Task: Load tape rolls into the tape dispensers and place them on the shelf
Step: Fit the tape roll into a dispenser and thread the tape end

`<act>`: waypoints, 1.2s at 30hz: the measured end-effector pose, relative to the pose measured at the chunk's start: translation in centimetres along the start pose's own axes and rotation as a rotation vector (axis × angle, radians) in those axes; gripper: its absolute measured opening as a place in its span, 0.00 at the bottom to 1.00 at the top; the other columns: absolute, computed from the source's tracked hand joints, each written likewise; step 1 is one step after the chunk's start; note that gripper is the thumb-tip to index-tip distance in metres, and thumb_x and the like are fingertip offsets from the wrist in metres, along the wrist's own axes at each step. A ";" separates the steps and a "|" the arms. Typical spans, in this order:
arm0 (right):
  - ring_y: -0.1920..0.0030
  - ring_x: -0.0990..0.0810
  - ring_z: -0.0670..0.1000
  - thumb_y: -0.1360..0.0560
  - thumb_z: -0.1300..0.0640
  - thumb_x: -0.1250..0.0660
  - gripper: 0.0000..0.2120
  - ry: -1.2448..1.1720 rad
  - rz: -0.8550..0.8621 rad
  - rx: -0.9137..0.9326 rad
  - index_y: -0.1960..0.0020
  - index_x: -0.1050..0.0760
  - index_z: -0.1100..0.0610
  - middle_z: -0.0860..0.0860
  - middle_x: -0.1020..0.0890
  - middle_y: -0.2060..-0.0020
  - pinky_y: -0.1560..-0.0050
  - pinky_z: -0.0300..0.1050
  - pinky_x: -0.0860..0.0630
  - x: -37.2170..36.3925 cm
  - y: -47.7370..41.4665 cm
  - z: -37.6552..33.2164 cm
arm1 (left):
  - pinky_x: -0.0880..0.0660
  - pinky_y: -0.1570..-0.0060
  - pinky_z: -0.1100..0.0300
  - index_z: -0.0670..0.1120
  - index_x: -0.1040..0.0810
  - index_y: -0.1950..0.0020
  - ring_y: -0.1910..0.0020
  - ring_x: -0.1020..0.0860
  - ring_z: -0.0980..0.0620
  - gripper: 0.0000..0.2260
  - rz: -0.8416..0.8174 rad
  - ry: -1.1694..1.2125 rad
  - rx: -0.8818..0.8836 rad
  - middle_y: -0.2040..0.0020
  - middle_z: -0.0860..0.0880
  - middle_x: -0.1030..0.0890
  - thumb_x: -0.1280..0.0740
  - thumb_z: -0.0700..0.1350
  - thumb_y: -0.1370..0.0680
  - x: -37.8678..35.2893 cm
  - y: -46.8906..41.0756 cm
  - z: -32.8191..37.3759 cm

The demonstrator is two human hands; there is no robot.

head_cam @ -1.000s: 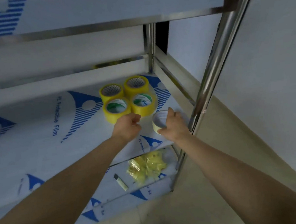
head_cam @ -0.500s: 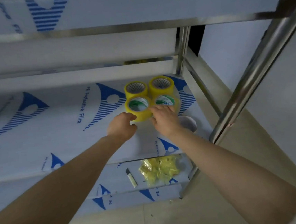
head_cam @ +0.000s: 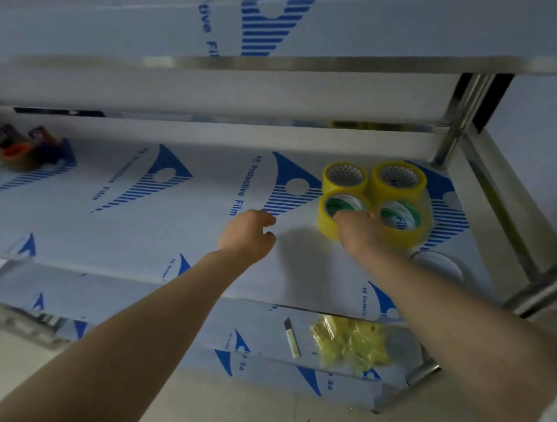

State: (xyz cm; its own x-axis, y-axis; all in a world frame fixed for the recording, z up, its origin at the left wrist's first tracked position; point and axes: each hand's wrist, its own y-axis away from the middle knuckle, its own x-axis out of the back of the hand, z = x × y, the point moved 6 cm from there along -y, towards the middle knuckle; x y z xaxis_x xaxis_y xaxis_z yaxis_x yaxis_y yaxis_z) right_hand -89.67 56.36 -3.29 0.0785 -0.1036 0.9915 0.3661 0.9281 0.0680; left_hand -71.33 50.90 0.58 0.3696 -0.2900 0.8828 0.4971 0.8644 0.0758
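As the 4 yellow tape rolls (head_cam: 401, 192) stand in a tight 2-by-2 block directly ahead of the right hand (head_cam: 362, 235), that hand is plainly the nearer one. Its fingers (head_cam: 340, 217) curl over the rim of the nearest roll (head_cam: 325, 227), the one on the block's side toward the left hand. The thumb is hidden, so the firmness of the grip is judged, not confirmed. Every roll lies flat on the shelf (head_cam: 169, 221) with its core axis upright, so a lift would go straight up. The left hand (head_cam: 247, 236) hangs loosely curled, holding nothing, apart from the block. The tape dispensers (head_cam: 20, 154) lie far out beyond the left hand, blurred; their count and condition cannot be made out. A pale roll (head_cam: 442, 264) just beside the right forearm is partly covered by it.
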 end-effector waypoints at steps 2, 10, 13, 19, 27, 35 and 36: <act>0.41 0.24 0.59 0.22 0.64 0.41 0.14 -0.018 0.005 0.017 0.37 0.29 0.60 0.59 0.22 0.41 0.47 0.50 0.27 0.1 0.1 -0.1 | 0.30 0.35 0.54 0.47 0.27 0.33 0.36 0.27 0.48 0.18 -0.001 0.008 0.012 0.34 0.48 0.25 0.37 0.40 0.23 0.1 0.3 -0.5; 0.45 0.24 0.62 0.24 0.60 0.36 0.12 -0.589 0.194 0.154 0.41 0.27 0.59 0.60 0.20 0.45 0.55 0.51 0.29 3.7 0.0 -5.0 | 0.28 0.38 0.55 0.47 0.26 0.34 0.38 0.26 0.48 0.17 0.029 0.024 0.104 0.36 0.48 0.24 0.36 0.41 0.23 1.3 1.6 -3.1; 0.44 0.24 0.60 0.25 0.59 0.33 0.14 -0.823 0.159 0.239 0.40 0.27 0.59 0.58 0.21 0.44 0.48 0.53 0.26 5.3 0.6 -9.0 | 0.27 0.40 0.54 0.48 0.26 0.34 0.39 0.25 0.48 0.17 0.058 0.040 0.181 0.37 0.49 0.23 0.37 0.41 0.23 2.5 2.9 -5.3; 0.42 0.24 0.57 0.25 0.58 0.33 0.17 -0.965 0.060 0.378 0.37 0.28 0.59 0.57 0.21 0.42 0.43 0.54 0.26 6.8 2.4 -18.1 | 0.29 0.43 0.58 0.46 0.26 0.34 0.40 0.25 0.48 0.18 0.164 0.081 0.349 0.39 0.48 0.22 0.38 0.39 0.24 6.5 6.2 -12.1; 0.42 0.23 0.56 0.25 0.60 0.33 0.16 -1.042 0.007 0.447 0.38 0.28 0.60 0.57 0.22 0.42 0.41 0.53 0.27 9.6 4.7 -32.1 | 0.28 0.44 0.57 0.46 0.26 0.33 0.40 0.25 0.47 0.18 0.269 0.126 0.390 0.38 0.47 0.22 0.39 0.40 0.23 13.1 12.2 -22.9; 0.45 0.22 0.55 0.26 0.62 0.33 0.14 -1.124 -0.041 0.522 0.41 0.26 0.63 0.57 0.20 0.46 0.45 0.46 0.27 11.5 6.9 -49.0 | 0.35 0.59 0.58 0.48 0.33 0.57 0.60 0.30 0.49 0.05 0.396 0.107 0.457 0.57 0.48 0.28 0.40 0.38 0.25 20.4 18.2 -37.3; 0.45 0.22 0.55 0.26 0.62 0.33 0.14 -1.120 -0.055 0.535 0.41 0.26 0.62 0.57 0.20 0.45 0.45 0.46 0.27 11.5 7.1 -50.7 | 0.37 0.60 0.59 0.48 0.34 0.57 0.61 0.32 0.50 0.06 0.402 0.103 0.471 0.58 0.48 0.30 0.40 0.38 0.26 21.0 18.9 -38.9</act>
State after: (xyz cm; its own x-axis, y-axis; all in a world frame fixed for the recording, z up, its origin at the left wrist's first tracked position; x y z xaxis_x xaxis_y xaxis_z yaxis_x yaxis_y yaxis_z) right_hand -39.16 43.63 3.00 -0.8554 -0.0287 0.5171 -0.1008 0.9886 -0.1120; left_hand -23.66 45.20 2.48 0.5411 0.0776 0.8373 -0.0875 0.9955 -0.0357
